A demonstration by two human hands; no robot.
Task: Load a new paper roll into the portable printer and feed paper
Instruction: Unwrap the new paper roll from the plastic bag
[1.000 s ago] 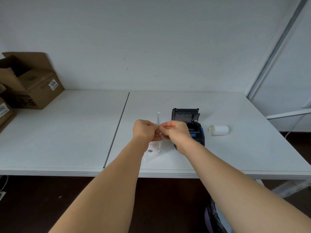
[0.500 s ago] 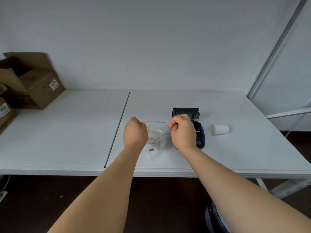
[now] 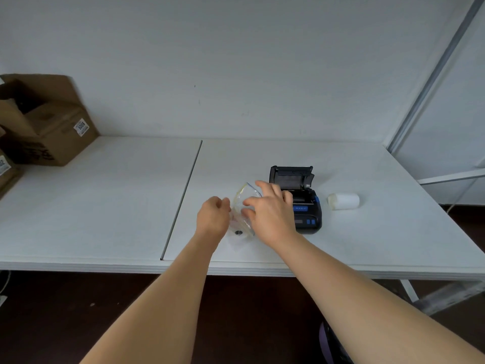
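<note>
Pinching one edge of a clear plastic bag (image 3: 242, 206), the left hand (image 3: 213, 219) is closed on it; a white paper roll (image 3: 238, 233) is seen inside. The right hand (image 3: 270, 214), fingers spread, is poised at the bag's mouth, holding nothing. Just right of it on the white counter (image 3: 105, 206) is the lid-open black portable printer (image 3: 301, 203).

- A plain white wall (image 3: 236, 61) runs behind, evenly and softly lit.
- Two white tables stand edge to edge: the left table (image 3: 91, 200) and the right table (image 3: 380, 232), with a dark seam (image 3: 183, 195) between them.
- Open cardboard boxes (image 3: 44, 122) sit at the far left.
- A grey metal frame (image 3: 433, 74) slants at the right.
- The floor (image 3: 52, 311) below is dark brown.
</note>
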